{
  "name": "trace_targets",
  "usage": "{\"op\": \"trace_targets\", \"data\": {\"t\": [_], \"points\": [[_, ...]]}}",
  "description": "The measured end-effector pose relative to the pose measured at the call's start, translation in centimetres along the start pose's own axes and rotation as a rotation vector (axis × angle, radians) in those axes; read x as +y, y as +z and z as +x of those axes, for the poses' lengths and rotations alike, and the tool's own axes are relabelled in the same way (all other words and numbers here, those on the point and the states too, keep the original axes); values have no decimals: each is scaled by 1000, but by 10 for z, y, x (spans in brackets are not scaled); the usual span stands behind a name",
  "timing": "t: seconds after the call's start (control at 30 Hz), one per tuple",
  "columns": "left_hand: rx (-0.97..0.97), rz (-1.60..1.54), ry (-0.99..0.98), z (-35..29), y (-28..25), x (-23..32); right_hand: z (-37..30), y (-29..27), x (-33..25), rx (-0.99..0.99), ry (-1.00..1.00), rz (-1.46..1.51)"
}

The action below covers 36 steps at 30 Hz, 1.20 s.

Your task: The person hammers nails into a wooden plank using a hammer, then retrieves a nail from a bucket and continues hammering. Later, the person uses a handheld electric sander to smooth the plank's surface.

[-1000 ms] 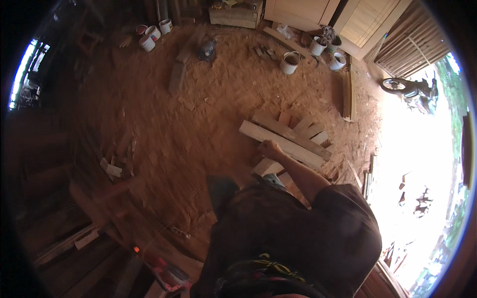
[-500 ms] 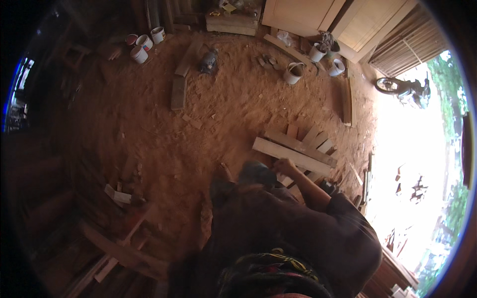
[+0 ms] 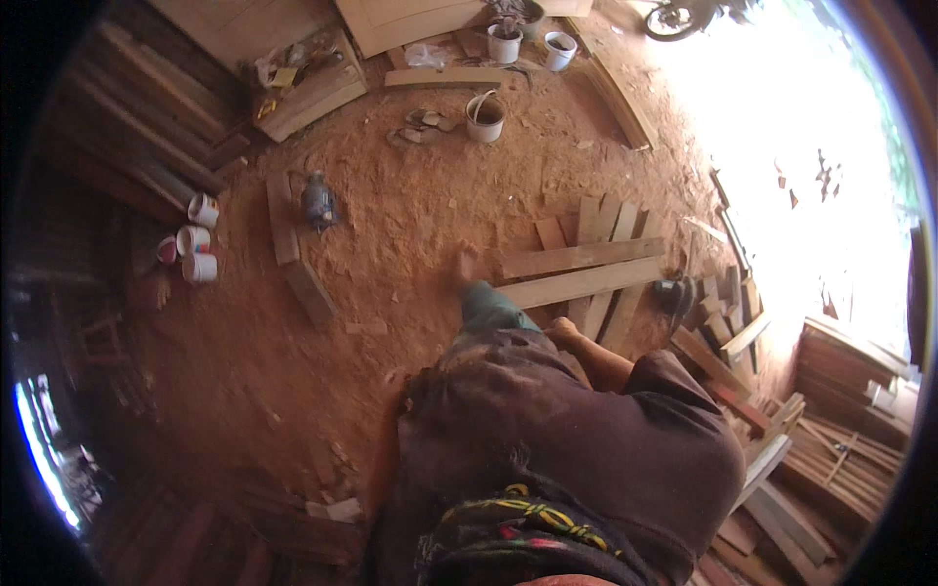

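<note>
Right hand [image 3: 561,330] farther from plank edge [image 3: 581,284]

handled bucket [image 3: 484,129] is standing beside sandals [image 3: 429,120] | three white pails [image 3: 200,269] are sitting together | clear plastic bag [image 3: 425,56] is lying near panelled door [image 3: 415,21] | motorcycle [image 3: 687,16] is showing at the upper edge

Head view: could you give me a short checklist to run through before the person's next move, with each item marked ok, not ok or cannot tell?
1. Left hand in plain sight: not ok, it cannot be made out.
2. Right hand empty: cannot tell, its fingers are too unclear.
3. Two long planks lying across the other boards: ok.
4. Foot planted on the ground: cannot tell, it is blurred.
5. Bucket apart from the planks: ok.
6. Ground right of the planks free of wood scraps: not ok.
</note>
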State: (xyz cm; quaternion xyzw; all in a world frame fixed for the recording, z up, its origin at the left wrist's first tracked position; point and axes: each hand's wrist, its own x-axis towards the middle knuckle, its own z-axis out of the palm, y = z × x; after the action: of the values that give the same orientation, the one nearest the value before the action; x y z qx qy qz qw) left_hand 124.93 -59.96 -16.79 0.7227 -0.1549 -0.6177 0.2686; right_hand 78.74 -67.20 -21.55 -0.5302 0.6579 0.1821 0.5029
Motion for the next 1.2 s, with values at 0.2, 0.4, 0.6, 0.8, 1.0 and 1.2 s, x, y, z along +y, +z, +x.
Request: {"op": "trace_targets", "data": {"t": [0.2, 0.4, 0.6, 0.8, 1.0, 1.2], "points": [[-136, 201, -6, 85, 36, 106, 62, -98, -35, 276, 39, 691], [-70, -85, -102, 232, 57, 214, 132, -287, -110, 557, -87, 630], [-145, 0, -57, 319, 199, 390, 167, -386, -114, 652, -56, 894], [-155, 55, -193, 432, 312, 483, 198, -371, -15, 539, 339, 700], [-259, 240, -116, 469, 428, 613, 195, -463, 13, 509, 500, 1340], [-224, 306, 0, 538, 530, 728, 281, -574, 27, 611, 362, 1226]]}}
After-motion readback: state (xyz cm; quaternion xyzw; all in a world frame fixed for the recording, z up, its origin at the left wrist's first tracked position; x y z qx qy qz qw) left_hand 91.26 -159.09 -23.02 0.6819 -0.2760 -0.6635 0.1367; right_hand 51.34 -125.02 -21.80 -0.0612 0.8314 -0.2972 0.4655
